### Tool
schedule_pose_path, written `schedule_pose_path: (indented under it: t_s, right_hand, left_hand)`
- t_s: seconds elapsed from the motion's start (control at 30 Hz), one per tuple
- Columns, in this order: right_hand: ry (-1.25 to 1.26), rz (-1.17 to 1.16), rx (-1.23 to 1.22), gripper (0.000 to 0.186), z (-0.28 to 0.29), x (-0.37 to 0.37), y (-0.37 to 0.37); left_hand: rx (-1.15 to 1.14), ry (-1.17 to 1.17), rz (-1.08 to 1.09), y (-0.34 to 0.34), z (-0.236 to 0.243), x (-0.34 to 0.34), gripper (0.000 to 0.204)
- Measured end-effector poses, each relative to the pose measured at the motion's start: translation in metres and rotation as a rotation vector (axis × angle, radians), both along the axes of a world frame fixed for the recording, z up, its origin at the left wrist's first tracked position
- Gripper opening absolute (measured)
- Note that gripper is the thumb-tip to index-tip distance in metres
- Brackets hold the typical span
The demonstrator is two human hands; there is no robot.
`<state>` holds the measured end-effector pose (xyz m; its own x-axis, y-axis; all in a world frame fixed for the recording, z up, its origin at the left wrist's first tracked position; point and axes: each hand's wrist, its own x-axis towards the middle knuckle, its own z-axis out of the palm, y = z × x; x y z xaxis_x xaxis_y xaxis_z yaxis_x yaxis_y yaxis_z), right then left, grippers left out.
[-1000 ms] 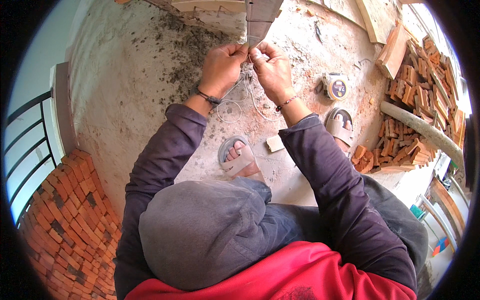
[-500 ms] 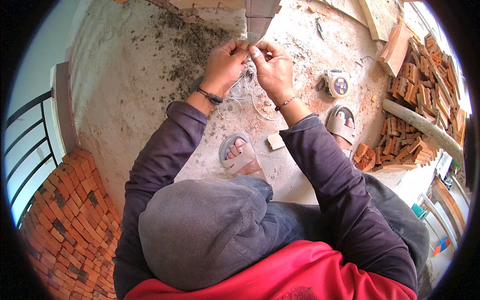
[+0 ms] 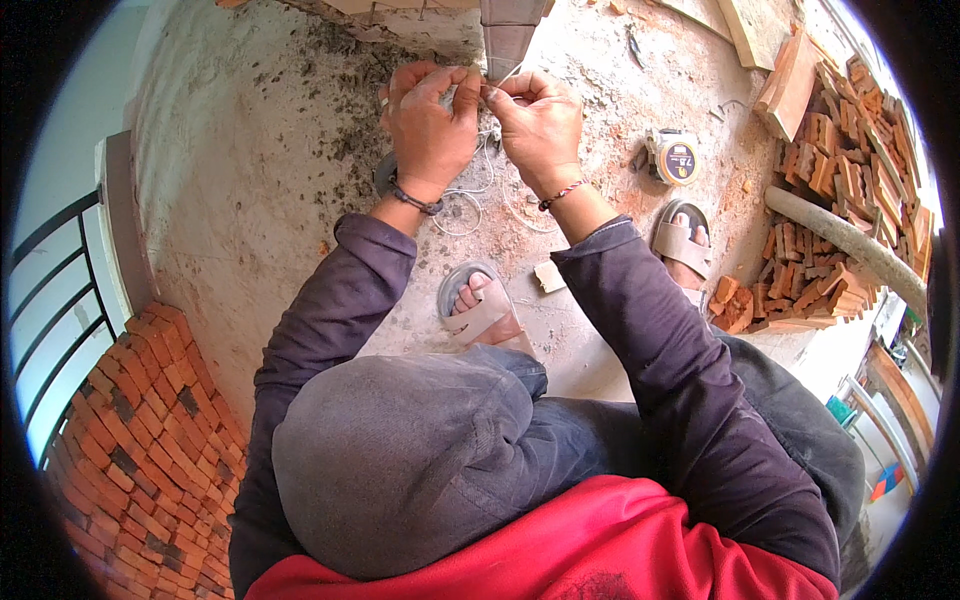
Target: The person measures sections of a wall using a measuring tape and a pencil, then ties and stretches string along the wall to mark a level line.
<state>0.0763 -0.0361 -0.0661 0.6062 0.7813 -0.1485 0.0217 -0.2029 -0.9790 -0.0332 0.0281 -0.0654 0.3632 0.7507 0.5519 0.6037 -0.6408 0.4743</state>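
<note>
A thin white string (image 3: 462, 212) lies in loose loops on the dusty floor and runs up between my hands. My right hand (image 3: 545, 130) pinches it between thumb and forefinger, close to the lower end of a grey squared post (image 3: 508, 42). My left hand (image 3: 430, 130) is beside it on the left, fingers curled and thumb drawn in towards the string. What its fingertips grip is partly hidden behind the hand. A short length of string shows taut by the post, above my right fingertips.
To the right stand a tape measure (image 3: 675, 160) and a pile of broken red bricks (image 3: 840, 170) with a grey pole (image 3: 845, 248) across it. Stacked bricks (image 3: 150, 450) and a black railing (image 3: 60, 300) are at left. A small pale chip (image 3: 549, 277) lies near my feet.
My left hand has shifted slightly left and turned, its fingers now curled farther from my right fingertips. My right hand stays near the post, still pinching the string.
</note>
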Motion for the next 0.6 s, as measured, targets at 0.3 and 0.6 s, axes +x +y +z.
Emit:
schedule_pose_path:
  t_s: [0.3,0.6]
  right_hand:
    - [-0.279,-0.076,0.043,0.008,0.000,-0.002,-0.002]
    - [-0.245,-0.082,0.024,0.008,0.000,-0.005,-0.003]
  left_hand:
    - [-1.065,-0.396,0.143,-0.015,0.029,0.016,0.019]
    - [-1.317,-0.778,-0.004,-0.010,0.009,0.018,0.007]
